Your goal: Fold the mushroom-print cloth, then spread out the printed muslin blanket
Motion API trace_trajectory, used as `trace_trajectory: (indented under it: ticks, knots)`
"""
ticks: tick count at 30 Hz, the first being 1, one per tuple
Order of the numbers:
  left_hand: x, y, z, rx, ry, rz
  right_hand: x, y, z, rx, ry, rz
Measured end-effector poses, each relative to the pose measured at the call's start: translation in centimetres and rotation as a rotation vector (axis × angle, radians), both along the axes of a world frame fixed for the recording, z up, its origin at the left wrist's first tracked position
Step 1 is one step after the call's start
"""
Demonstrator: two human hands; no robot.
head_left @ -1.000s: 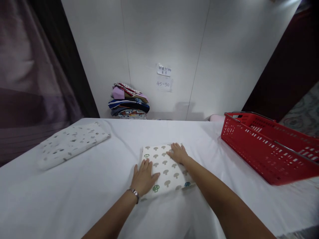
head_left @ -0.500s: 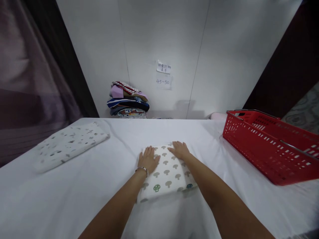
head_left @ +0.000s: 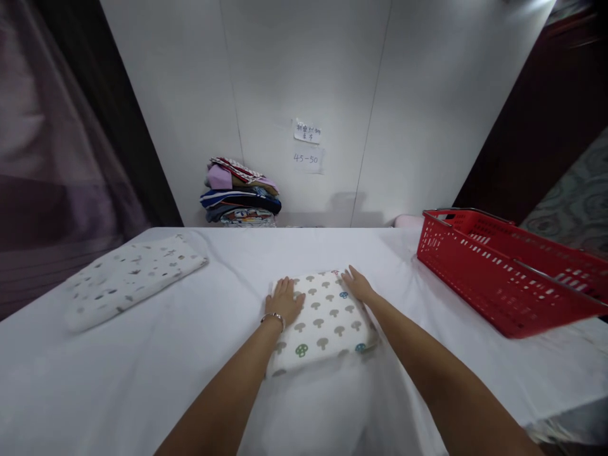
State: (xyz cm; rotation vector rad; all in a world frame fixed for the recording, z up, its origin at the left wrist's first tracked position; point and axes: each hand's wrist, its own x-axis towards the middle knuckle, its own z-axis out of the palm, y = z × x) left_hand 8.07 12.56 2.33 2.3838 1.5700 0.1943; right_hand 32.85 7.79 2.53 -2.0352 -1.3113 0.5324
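Observation:
A folded white cloth with a mushroom print (head_left: 325, 320) lies in the middle of the white-covered table (head_left: 142, 380). My left hand (head_left: 284, 300) rests flat on its far left corner, fingers stretched out; a metal bracelet circles that wrist. My right hand (head_left: 358, 286) lies flat at the cloth's far right corner, fingers extended. Neither hand holds anything.
A second folded white cloth with small dark prints (head_left: 130, 278) lies at the table's left. A red plastic basket (head_left: 503, 275) stands at the right. A stack of folded colourful clothes (head_left: 240, 192) sits by the white wall, under two paper notes (head_left: 308, 147).
My left hand slid from the cloth's near left edge up to its far left corner. My right hand moved outward to the far right corner.

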Motion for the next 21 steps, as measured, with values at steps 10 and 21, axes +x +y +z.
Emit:
trace_trajectory:
  ticks: [10, 21]
  knots:
    - [-1.5, 0.4, 1.2, -0.057, -0.229, 0.054, 0.0, -10.2, -0.2, -0.017, 0.577, -0.131]
    - [-5.5, -4.6, 1.8, -0.275, -0.253, 0.364, -1.0, -10.2, 1.1, -0.244, 0.400, -0.121]
